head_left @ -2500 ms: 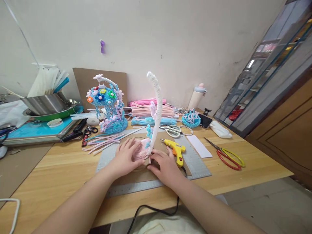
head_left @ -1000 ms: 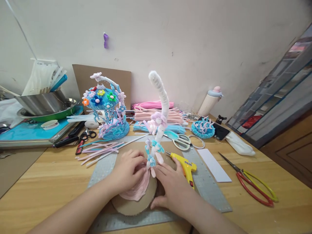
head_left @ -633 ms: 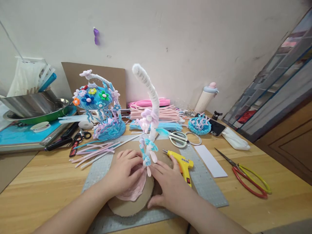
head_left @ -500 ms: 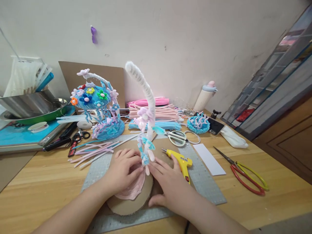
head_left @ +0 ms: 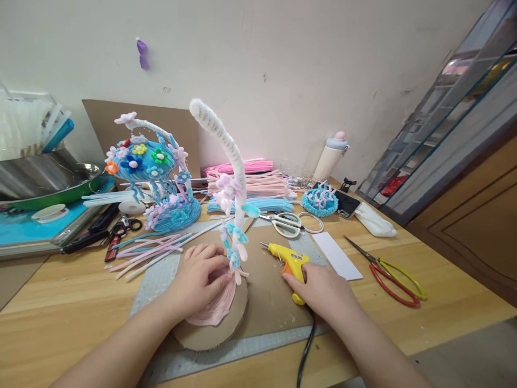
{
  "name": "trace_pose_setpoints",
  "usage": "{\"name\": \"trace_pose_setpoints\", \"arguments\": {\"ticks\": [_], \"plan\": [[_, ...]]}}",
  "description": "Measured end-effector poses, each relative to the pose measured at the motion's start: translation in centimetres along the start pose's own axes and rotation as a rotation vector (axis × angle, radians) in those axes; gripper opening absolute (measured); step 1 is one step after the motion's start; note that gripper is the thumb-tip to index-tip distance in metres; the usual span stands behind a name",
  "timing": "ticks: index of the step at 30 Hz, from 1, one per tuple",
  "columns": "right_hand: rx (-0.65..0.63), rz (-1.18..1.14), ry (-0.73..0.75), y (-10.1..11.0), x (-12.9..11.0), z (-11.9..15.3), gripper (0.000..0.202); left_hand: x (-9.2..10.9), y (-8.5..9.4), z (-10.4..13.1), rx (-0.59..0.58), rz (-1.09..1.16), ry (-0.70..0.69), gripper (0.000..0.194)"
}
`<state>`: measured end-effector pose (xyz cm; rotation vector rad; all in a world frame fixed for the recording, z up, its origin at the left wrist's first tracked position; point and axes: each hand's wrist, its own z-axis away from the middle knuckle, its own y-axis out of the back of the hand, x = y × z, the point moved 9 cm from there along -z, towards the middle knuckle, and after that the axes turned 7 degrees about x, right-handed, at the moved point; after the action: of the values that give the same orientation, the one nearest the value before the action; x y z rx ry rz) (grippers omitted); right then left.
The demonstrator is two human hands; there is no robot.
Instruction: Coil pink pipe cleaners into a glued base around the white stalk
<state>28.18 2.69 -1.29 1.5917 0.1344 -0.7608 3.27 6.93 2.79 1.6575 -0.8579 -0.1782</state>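
Observation:
My left hand lies over a pink pipe-cleaner base, fingers curled over its far edge and thumb near the foot of the stem. Under that base is a round cardboard disc. A white curved fuzzy stem rises from it, bearing a lilac flower and small blue and pink leaves. To the right, my right hand is closed around the grip of a yellow hot glue gun. The gun's nozzle points left toward the stem. Its grip is partly hidden by my fingers.
A finished blue flowered pipe-cleaner piece stands back left, near black scissors. Behind the gun lie white-handled scissors and bundled pipe cleaners. Red-and-yellow scissors and a white strip lie right. A black cord trails frontward.
My right hand has left the foot of the stem, moved right and taken hold of the glue gun. My left hand stays on the pink base. The whole view has shifted slightly.

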Motion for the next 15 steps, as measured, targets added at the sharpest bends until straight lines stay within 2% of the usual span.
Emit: {"name": "trace_pose_setpoints", "arguments": {"ticks": [4,8,12,13,14,15], "plan": [[-0.102,-0.291,-0.116,-1.3,1.5,-0.5,0.033,-0.2,-0.1,0.0,0.0,-0.01,0.0,0.018],[-0.236,-0.668,-0.187,-1.2,2.2,0.1,0.025,-0.2,-0.2,0.0,-0.002,-0.01,-0.009,0.018],[-0.604,-1.479,-0.351,-1.7,-0.4,1.8,0.026,-0.2,-0.3,0.0,-0.001,-0.003,-0.007,0.016],[-0.665,-1.604,-0.388,-1.7,-1.2,2.0,0.027,-0.2,-0.3,0.0,0.001,-0.003,-0.008,0.016],[-0.662,-1.64,-0.398,-1.6,-1.5,2.0,0.028,-0.2,-0.3,-0.1,0.005,-0.004,-0.009,0.016],[-0.595,-1.613,-0.385,-1.5,-1.4,1.7,0.029,-0.1,-0.2,-0.1,0.008,-0.006,-0.01,0.017]]}}
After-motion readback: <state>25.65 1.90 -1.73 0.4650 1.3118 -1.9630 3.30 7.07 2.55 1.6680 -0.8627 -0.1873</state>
